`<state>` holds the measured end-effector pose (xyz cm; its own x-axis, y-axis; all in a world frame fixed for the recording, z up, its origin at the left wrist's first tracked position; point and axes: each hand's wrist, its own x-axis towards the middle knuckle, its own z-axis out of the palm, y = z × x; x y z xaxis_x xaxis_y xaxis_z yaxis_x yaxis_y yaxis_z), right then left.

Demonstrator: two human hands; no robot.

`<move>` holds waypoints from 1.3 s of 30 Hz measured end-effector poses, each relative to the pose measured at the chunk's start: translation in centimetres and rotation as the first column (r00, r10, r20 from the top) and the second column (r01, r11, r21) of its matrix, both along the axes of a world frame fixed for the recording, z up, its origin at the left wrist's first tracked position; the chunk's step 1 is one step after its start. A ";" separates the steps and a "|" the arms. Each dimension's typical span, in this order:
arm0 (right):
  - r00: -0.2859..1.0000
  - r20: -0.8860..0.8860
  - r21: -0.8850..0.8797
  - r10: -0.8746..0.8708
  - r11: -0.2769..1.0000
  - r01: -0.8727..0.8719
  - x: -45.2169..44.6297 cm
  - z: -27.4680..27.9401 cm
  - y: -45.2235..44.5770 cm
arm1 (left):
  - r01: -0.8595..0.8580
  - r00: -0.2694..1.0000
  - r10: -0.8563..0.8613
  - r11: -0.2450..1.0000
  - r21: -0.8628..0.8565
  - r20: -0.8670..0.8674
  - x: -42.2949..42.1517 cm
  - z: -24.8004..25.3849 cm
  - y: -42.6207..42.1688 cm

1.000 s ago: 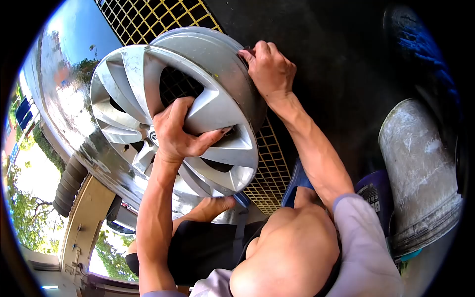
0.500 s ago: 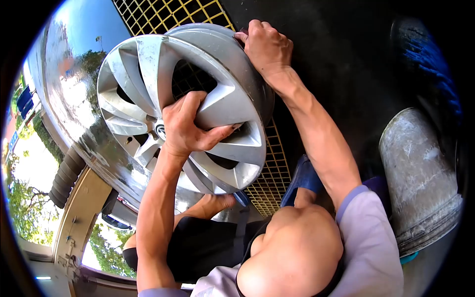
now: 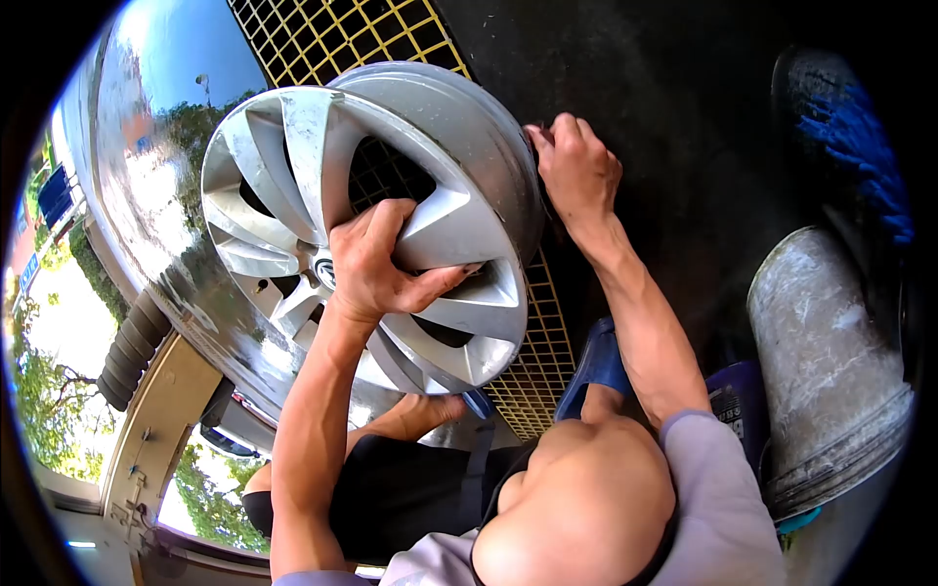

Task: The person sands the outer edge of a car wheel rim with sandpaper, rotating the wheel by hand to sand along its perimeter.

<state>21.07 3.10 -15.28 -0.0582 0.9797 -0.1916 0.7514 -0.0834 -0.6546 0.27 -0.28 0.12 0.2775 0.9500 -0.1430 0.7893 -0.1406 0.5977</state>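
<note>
a silver alloy wheel, likely heavy, stiff and best held by its spokes, tilts over yellow grating; left of the grating, the left hand half-closes around a spoke; right of it, the right hand curls by the wheel, grip unclear.

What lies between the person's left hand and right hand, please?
In the head view, the wheel lies between the left hand and the right hand: a spoke, the face's edge, then the barrel.
</note>
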 end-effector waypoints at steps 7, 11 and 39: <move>0.998 0.028 -0.026 -0.051 0.998 0.052 -3.0 1.3 1.6 | 0.002 1.000 -0.002 1.000 -0.006 -0.004 0.0 0.0 -0.3; 0.999 0.036 0.077 0.000 0.997 -0.002 -3.2 0.4 2.8 | -0.012 1.000 0.012 1.000 0.018 0.008 0.3 0.1 0.0; 0.922 -0.293 -0.217 -0.252 0.957 0.193 5.8 2.7 -0.2 | -0.024 0.999 0.024 0.999 -0.023 -0.025 0.9 0.5 -0.2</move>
